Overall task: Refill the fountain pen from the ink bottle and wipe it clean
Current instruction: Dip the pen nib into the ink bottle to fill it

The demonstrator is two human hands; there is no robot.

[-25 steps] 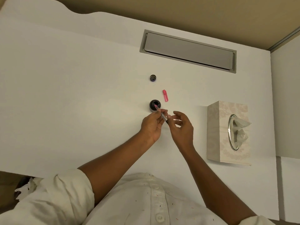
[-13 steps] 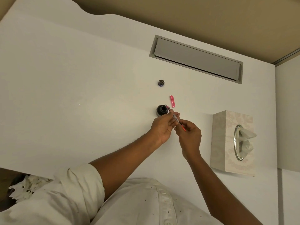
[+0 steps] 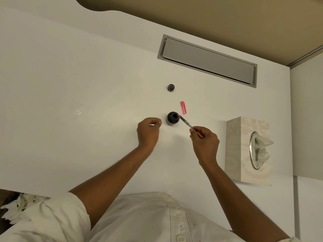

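Ink bottle [image 3: 173,118], dark and uncapped, stands upright on the white desk [image 3: 70,84] just above the middle of the frame. Its small dark cap [image 3: 171,87] lies well apart from it, higher in the frame, and a pink pen cap [image 3: 183,107] lies near the bottle's upper right.

The right hand [image 3: 205,143], right of centre, pinches the rear end of the fountain pen [image 3: 189,126] between thumb and fingertips. The pen slants up and to the left, and its front end sits at the mouth of the bottle; whether the tip is under the ink cannot be told.

The left hand [image 3: 148,132] hovers just left of the bottle, apart from it, fingers loosely curled toward the thumb. Whether it holds anything cannot be told.

At the right edge of the frame lies a pale patterned tissue box [image 3: 244,149] with a tissue [image 3: 263,148] poking out of its oval opening. A grey rectangular flap [image 3: 208,61] is set into the desk in the upper right. White rolled sleeves and a buttoned white shirt [image 3: 148,220] fill the bottom of the frame.
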